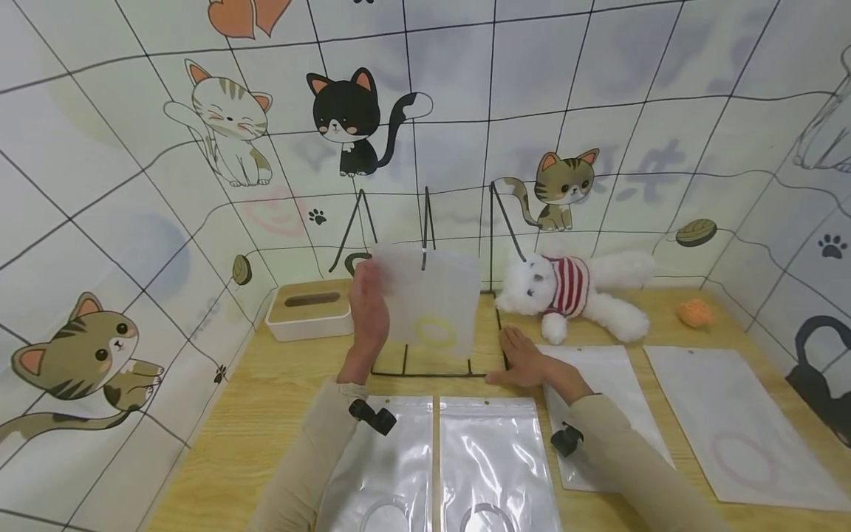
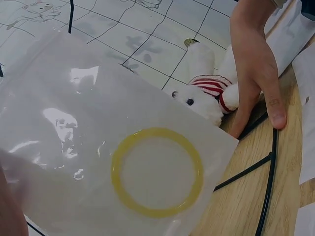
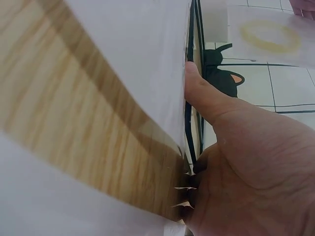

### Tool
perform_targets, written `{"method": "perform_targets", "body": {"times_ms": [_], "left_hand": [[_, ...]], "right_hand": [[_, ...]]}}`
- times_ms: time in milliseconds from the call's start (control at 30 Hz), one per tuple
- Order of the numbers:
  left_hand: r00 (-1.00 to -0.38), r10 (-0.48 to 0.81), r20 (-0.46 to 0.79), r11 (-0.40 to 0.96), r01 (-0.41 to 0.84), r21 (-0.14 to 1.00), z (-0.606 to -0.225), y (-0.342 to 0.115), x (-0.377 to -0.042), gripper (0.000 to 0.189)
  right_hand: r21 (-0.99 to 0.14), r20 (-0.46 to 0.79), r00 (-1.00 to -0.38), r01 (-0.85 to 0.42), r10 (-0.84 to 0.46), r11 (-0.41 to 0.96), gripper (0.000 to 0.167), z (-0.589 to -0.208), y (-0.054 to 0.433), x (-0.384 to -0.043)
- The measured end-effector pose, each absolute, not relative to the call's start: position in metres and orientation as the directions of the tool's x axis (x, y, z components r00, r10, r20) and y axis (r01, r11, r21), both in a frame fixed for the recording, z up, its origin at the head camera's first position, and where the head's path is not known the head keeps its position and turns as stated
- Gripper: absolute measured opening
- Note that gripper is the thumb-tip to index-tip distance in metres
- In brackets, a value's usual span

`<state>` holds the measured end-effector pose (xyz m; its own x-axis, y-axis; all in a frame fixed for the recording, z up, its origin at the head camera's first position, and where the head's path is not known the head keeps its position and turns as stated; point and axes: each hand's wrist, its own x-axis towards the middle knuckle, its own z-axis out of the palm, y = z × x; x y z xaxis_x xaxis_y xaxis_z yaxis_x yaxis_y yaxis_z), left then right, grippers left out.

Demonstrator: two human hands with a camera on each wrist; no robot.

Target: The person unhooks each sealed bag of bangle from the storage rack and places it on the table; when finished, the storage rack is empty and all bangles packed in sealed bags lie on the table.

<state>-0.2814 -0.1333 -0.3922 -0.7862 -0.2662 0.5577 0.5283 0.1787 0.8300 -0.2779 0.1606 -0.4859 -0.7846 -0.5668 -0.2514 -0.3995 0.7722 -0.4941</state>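
Observation:
A translucent plastic bag (image 1: 435, 303) with a yellow ring (image 2: 156, 172) inside hangs at the middle hook of a black wire rack (image 1: 425, 374). My left hand (image 1: 369, 303) holds the bag by its left edge, the fingertips blurred through the film. At the rack's front right corner, my right hand (image 1: 525, 360) grips the base, with the thumb on the front rod and the fingers at the side rod. Right beside that hand lies a white plush toy (image 1: 570, 288) in a red-striped shirt.
Two clear bags (image 1: 495, 443) lie in front of the rack. On the right are another white bag (image 1: 605, 369) and one with a pink ring (image 1: 744, 421). A tissue box (image 1: 309, 310) with a wooden lid stands left, and a small orange object (image 1: 695, 313) sits far right. Cat-patterned walls enclose the table.

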Motion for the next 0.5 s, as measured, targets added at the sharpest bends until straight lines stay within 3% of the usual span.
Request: {"method": "perform_targets", "body": {"times_ms": [500], "left_hand": [[-0.742, -0.251, 0.621, 0.167, 0.598, 0.783, -0.38, -0.124, -0.269, 0.03]], "right_hand": [[-0.502, -0.253, -0.784, -0.395, -0.567, 0.769, 0.11, -0.488, 0.159, -0.279]]}}
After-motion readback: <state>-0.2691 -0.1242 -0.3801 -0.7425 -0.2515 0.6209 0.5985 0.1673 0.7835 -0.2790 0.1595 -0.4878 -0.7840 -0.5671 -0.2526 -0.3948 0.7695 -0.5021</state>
